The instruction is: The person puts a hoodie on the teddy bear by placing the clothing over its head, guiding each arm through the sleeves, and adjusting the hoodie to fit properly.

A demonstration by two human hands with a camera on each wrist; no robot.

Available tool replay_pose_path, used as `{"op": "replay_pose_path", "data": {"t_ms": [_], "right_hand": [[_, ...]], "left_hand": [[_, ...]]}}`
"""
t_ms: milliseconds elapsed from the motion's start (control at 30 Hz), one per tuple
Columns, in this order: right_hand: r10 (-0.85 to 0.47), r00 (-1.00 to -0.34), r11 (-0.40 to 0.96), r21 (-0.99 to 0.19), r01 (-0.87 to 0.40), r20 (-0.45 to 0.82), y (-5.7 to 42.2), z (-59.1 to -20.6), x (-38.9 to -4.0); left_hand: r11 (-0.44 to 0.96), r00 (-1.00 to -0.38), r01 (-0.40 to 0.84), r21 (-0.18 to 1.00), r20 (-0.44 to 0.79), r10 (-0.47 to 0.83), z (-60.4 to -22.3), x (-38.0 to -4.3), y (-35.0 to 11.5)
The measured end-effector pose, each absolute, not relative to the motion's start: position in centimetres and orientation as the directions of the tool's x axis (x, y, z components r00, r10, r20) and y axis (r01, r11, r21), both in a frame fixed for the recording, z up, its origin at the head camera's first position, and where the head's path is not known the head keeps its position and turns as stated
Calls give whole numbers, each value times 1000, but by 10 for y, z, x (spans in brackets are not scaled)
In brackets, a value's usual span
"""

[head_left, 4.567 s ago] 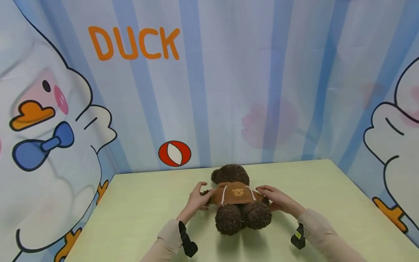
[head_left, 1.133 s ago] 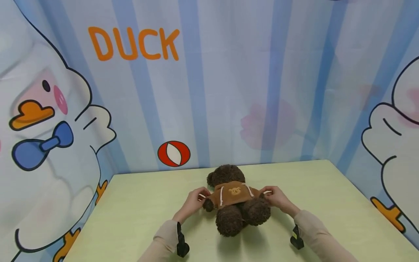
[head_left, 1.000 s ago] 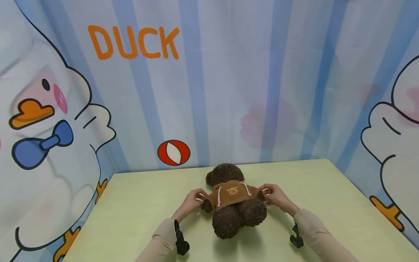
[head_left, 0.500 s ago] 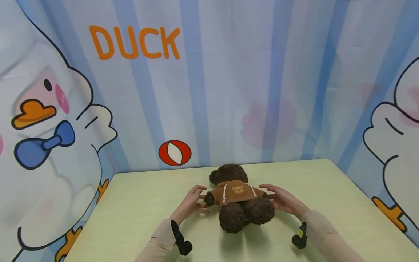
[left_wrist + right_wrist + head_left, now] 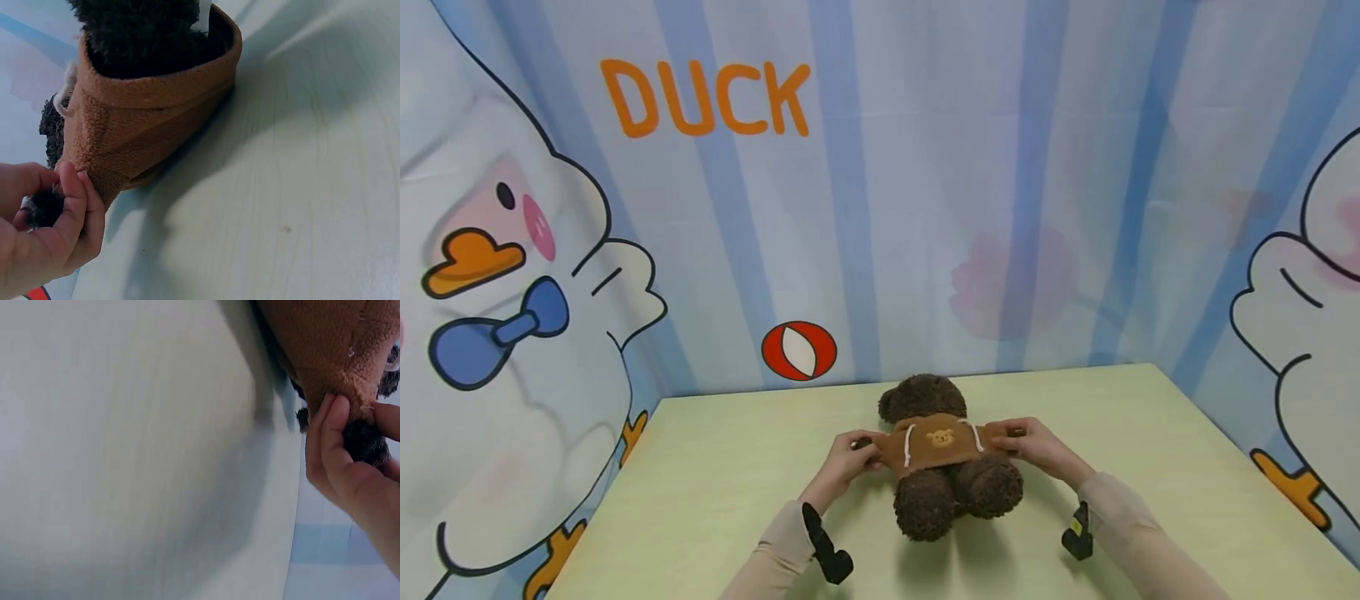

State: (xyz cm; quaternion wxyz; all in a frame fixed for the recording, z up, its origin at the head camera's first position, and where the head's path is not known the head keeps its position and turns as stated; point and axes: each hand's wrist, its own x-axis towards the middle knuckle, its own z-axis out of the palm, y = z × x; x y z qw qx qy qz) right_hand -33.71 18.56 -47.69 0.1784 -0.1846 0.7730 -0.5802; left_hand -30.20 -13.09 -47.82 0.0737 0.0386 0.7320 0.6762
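Note:
A dark brown teddy bear [image 5: 923, 504] in a tan hoodie [image 5: 942, 450] with white drawstrings and a small bear-face emblem lies on its back, head toward the far edge. My left hand [image 5: 848, 462] pinches the sleeve end at one arm; in the left wrist view the fingers [image 5: 75, 200] curl round the cuff, the dark paw [image 5: 47, 207] showing between them. On the opposite side my right hand [image 5: 1037, 446] pinches the other sleeve, with thumb and fingers [image 5: 337, 434] around the cuff and its furry paw [image 5: 365, 442]. Both arms are stretched out sideways.
The bear is on a pale yellow-green table [image 5: 715, 483]. Behind it hangs a blue-striped curtain [image 5: 917, 208] printed with a duck and a red ball. A black wrist camera [image 5: 831, 550] sits on the left wrist, another [image 5: 1078, 533] on the right.
Half a second ago both hands were spread beside the bear's arms with loose fingers; now they have closed in and pinch the sleeves. The left paw is now covered by my hand in the head view.

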Motion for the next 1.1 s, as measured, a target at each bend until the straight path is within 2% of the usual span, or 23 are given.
{"op": "replay_pose_path", "data": {"t_ms": [133,200,267,333,400,500,600,700,833,1000,1100], "right_hand": [[-523,-852,312,-936,-164,-25,187,-478,-340],[-521,-853,400,-877,-265,20,185,-477,-335],[-514,-854,503,-778,-377,81,182,-473,-326],[-510,-846,605,-635,-481,154,177,-468,-314],[-518,-829,662,-515,-544,210,173,-463,-300],[-532,-804,699,-399,-594,264,167,-460,-280],[-534,-777,680,-376,-629,334,160,-461,-267],[-530,-739,583,-453,-674,416,152,-465,-263],[-517,-697,460,-526,-715,496,145,-468,-266],[-532,-683,489,-477,-731,501,145,-463,-270],[-599,-668,554,-374,-744,442,147,-462,-271]], "left_hand": [[115,-985,-16,993,-35,169,-478,-301,-132],[238,-980,90,967,43,193,-478,-298,-129],[432,-964,231,872,144,225,-477,-291,-124],[658,-930,368,657,251,269,-476,-281,-118],[800,-876,460,385,341,340,-478,-271,-112],[833,-756,550,55,457,469,-480,-260,-105],[764,-604,635,-115,543,583,-483,-259,-100],[699,-508,698,-157,579,638,-482,-263,-94],[644,-465,757,-110,602,649,-482,-269,-87],[598,-401,797,-90,661,634,-483,-272,-81],[599,-405,794,-103,645,648,-484,-271,-81]]}}
